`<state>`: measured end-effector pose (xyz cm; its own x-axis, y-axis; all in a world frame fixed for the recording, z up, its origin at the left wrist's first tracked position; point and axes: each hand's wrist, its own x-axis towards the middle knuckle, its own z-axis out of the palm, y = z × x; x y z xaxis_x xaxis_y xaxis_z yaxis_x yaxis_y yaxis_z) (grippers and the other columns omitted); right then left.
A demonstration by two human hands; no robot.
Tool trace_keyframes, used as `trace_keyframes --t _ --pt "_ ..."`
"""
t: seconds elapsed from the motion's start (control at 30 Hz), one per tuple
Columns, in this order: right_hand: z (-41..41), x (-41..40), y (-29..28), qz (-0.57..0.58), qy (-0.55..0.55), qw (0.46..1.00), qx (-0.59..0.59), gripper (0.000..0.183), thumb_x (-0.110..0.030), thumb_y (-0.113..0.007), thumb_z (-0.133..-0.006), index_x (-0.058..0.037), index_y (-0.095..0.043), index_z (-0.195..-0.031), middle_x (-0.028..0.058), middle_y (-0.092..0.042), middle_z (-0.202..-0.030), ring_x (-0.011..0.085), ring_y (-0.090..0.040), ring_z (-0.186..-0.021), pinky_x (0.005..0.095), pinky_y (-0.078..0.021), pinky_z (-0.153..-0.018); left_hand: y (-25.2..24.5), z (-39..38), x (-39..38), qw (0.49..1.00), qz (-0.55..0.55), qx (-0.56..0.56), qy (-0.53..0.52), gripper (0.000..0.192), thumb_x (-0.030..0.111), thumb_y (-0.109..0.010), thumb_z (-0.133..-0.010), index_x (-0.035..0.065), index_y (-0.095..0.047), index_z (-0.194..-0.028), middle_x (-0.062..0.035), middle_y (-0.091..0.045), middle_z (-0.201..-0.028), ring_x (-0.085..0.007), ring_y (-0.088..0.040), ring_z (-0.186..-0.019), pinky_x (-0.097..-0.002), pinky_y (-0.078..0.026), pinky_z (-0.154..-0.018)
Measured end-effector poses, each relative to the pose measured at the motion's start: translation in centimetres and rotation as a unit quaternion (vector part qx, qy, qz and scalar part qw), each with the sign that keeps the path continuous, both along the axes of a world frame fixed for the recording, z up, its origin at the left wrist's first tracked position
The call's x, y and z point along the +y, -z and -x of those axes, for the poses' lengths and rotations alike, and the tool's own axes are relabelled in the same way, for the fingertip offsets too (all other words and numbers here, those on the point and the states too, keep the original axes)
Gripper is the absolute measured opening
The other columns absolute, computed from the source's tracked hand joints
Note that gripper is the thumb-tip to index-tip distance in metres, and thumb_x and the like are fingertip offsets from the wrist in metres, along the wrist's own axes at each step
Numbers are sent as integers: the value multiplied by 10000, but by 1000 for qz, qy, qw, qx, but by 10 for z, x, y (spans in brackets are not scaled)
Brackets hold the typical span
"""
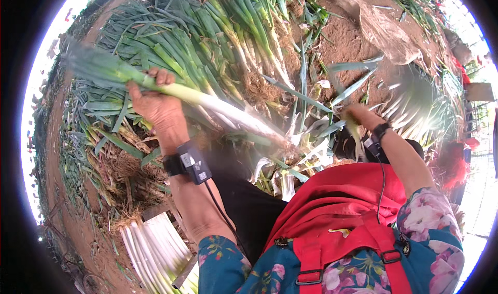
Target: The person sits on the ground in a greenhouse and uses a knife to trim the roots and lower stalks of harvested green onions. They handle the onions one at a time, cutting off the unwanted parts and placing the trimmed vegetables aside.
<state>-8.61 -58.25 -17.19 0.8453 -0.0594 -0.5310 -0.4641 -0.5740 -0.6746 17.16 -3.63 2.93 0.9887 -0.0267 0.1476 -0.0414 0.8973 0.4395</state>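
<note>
My left hand (153,99) grips a large leek or long green onion (218,105) near where its white stalk turns green. The stalk slants down to the right, its blurred roots over a litter of peeled leaves (311,154). To the right, my right hand (360,117) is closed around a strip of pale, yellowish leaf (355,136) that hangs below it; its fingers are blurred. Beyond my left hand lies a big heap of unpeeled leeks (171,49) with dirty roots.
A bundle of white stalks (155,251) lies at the lower left beside a metal bar (184,270). More stalks (412,107) are spread at the right. A dirty cloth or sack (381,29) lies on the bare soil (342,41) at the upper right.
</note>
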Motion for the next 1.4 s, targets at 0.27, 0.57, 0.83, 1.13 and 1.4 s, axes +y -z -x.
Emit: trace_keyframes --t 0.27,0.57,0.83,1.13,1.4 --pt "-78 258 -106 -463 -46 885 -19 624 -540 -492 -993 -12 -550 -1320 143 -689 -1004 231 -683 -919 345 -569 -795 -4 10 -28 996 -21 -23 82 550 587 -576 -904 39 -535 -927 -49 -479 -750 -162 -411 -596 -318 -344 -633" --pt "-89 289 -119 -613 29 777 141 494 -427 -328 -1061 -20 -561 -1219 126 -684 -939 230 -691 -792 363 -561 -597 -10 16 -26 984 24 -70 161 648 652 -599 -869 11 -526 -936 -5 -451 -715 -118 -402 -553 -297 -343 -636" --pt "-68 258 -87 -674 300 671 69 177 -182 -505 -1029 -35 -582 -966 102 -653 -918 209 -680 -809 397 -608 -758 -6 10 -3 982 54 -72 164 675 678 -582 -868 18 -472 -962 -3 -439 -722 -120 -409 -568 -301 -342 -640" --pt "-30 106 -69 -451 473 753 -75 158 -178 -532 -1012 -59 -603 -935 3 -524 -674 141 -486 -533 282 -461 -498 12 15 0 996 54 42 58 674 728 -440 -917 59 -443 -833 -55 -445 -706 -183 -426 -590 -358 -359 -642" --pt "6 18 -52 147 -17 981 128 526 -568 -586 -903 -63 -729 -944 125 -701 -826 255 -677 -771 396 -532 -681 -2 16 -50 986 -73 124 -84 563 624 -464 -978 68 -440 -895 -78 -466 -730 -227 -451 -637 -389 -403 -671"
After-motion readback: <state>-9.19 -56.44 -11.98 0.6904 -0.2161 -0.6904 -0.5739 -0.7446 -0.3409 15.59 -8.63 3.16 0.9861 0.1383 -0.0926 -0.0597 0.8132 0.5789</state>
